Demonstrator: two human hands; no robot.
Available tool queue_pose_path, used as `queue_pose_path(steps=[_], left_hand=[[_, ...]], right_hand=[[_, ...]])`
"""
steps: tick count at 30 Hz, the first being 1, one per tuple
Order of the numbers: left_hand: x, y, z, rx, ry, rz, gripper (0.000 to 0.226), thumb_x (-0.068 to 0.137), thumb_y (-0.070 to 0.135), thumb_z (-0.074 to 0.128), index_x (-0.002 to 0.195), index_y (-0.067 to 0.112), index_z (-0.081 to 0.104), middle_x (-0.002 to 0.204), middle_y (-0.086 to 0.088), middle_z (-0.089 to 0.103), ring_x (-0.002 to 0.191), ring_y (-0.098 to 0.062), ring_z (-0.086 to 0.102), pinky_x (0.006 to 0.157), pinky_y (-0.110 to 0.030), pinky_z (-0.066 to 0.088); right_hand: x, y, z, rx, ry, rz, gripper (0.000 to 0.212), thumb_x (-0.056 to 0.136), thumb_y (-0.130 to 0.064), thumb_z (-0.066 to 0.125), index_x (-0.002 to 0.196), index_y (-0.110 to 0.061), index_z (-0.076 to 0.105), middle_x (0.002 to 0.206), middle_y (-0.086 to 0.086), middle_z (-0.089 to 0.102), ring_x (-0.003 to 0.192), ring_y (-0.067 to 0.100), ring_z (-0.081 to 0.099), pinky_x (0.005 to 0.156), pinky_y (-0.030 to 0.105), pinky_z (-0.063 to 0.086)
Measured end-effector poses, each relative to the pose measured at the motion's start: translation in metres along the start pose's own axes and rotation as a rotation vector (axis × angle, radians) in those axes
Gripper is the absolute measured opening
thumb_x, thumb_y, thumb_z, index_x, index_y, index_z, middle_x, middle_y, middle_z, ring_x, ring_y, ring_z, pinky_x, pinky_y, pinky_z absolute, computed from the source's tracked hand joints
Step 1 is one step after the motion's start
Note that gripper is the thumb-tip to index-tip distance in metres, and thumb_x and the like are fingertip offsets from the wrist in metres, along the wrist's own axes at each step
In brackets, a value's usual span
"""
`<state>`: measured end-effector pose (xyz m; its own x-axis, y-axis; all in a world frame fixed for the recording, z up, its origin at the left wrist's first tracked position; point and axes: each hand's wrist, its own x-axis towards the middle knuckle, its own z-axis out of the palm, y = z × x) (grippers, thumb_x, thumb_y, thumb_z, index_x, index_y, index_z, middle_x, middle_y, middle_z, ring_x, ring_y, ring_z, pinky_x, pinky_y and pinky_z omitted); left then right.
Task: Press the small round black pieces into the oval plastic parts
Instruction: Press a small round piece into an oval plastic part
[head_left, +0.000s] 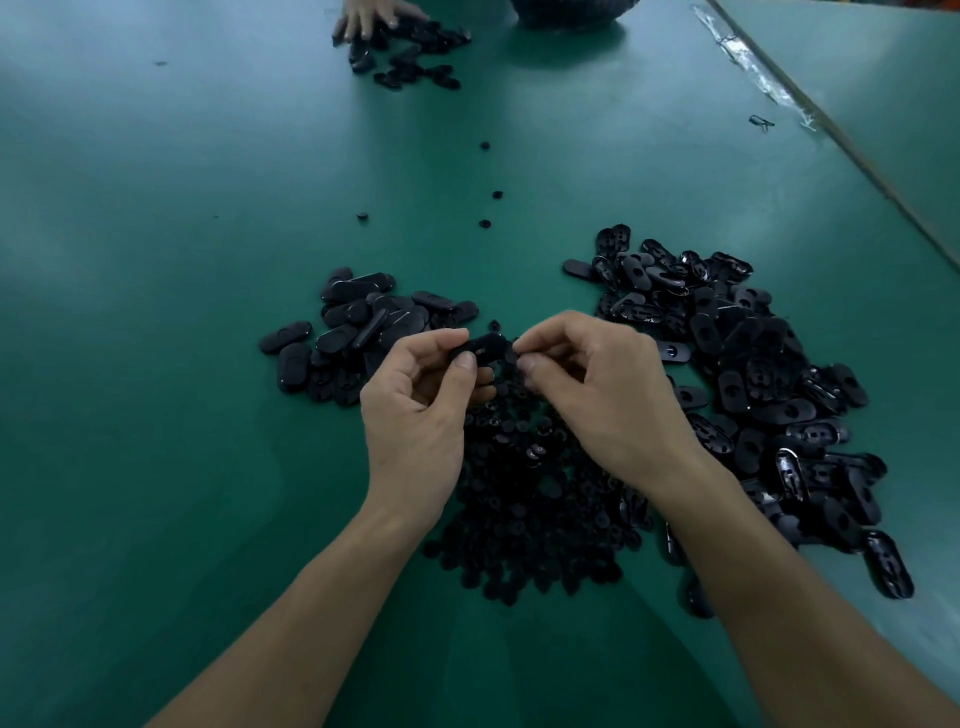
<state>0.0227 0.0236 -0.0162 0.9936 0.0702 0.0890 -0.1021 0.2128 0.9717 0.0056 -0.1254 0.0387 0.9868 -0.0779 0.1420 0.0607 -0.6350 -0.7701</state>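
The left hand (415, 400) pinches a little oval plastic part (480, 347) above the table, the right hand (597, 384) pinches a round black piece (511, 356) beside it; both look light, hard, easy to drop.

Your left hand (415, 410) and right hand (602, 389) are bare, with short, plain nails. Your left forearm (311, 597) and right forearm (769, 582) are bare too, down to the view's bottom edge.

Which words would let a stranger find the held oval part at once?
On the green table, find the left hand near the middle. Its fingers pinch one oval part. The other oval parts lie in heaps; this one is held.
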Motion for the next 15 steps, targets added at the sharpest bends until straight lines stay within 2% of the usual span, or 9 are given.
queue_pose_path(steps=[5,9,11,15], left_hand=[[-0.001,0.002,0.001,-0.008,-0.026,-0.018,0.017,0.094,-0.002,0.065,0.101,0.013,0.071,0.085,-0.001,0.076,0.079,-0.017,0.075,0.073,-0.024,0.059],[-0.002,0.004,0.002,-0.007,-0.046,-0.022,0.019,0.093,-0.004,0.066,0.099,0.014,0.071,0.084,-0.003,0.077,0.077,-0.016,0.075,0.072,-0.023,0.058],[-0.003,0.005,0.001,-0.007,-0.052,-0.023,0.019,0.093,-0.004,0.066,0.099,0.014,0.071,0.083,-0.003,0.077,0.077,-0.016,0.075,0.073,-0.023,0.059],[-0.003,0.005,0.001,0.008,-0.063,-0.019,0.018,0.092,-0.002,0.067,0.099,0.014,0.071,0.083,-0.003,0.076,0.078,-0.014,0.074,0.073,-0.021,0.057]], right_hand=[[0.001,-0.008,-0.002,0.051,0.017,-0.062,0.012,0.092,-0.015,0.071,0.098,-0.024,0.076,0.091,-0.014,0.069,0.084,0.0,0.065,0.076,0.013,0.05],[0.002,-0.011,0.0,0.016,-0.025,-0.034,0.019,0.093,-0.013,0.07,0.107,-0.023,0.078,0.098,-0.013,0.073,0.091,-0.005,0.065,0.08,0.007,0.048],[0.002,-0.011,0.001,0.013,-0.029,-0.015,0.02,0.093,-0.012,0.069,0.109,-0.022,0.076,0.093,-0.014,0.073,0.088,-0.005,0.066,0.079,0.006,0.048],[0.003,-0.013,0.003,0.001,-0.03,0.027,0.014,0.09,-0.012,0.072,0.095,-0.025,0.071,0.08,-0.015,0.069,0.077,-0.004,0.065,0.071,0.007,0.049]])
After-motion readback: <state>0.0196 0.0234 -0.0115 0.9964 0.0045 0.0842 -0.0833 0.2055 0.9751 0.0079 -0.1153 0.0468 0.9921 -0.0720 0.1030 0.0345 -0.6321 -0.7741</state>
